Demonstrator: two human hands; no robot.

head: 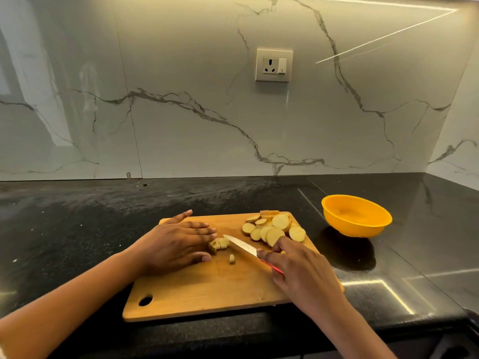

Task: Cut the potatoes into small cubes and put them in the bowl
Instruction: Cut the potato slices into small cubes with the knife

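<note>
The potato slices (273, 230) are piled at the far right corner of the cutting board (207, 288): round coins w/ skin on the edges, overlapping each other. Near the middle of the board there's a small clump of cut bits (219, 245). A lone cube (232, 258) sits just in front of it, apart from the clump.

On the left, the left hand (176, 242) lies flat-ish over the board w/ fingers straight and spread a little, pointing right. Its fingertips are right at the clump, thumb tip close to the near side of it. Can't tell if it's actually pressing on the bits or just beside them. Opposite it, the right hand (298, 270) is wrapped round the knife (242, 245), red handle peeking out btw the fingers. Blade points left & away, tip right next to the clump, btw the bits and the slice pile. Looks low over the wood, but whether the edge touches, idk.

Then the bowl (356, 216), orange, stands upright on the table (77, 229) to the right of the board, near its far corner but not touching. That table is black, shiny stone. Board is wooden w/ a hang hole at the near left corner and sits a bit skewed. Behind it all is a marble wall (181, 125) w/ grey veins and a wall socket (274, 65) approx above the board.
</note>
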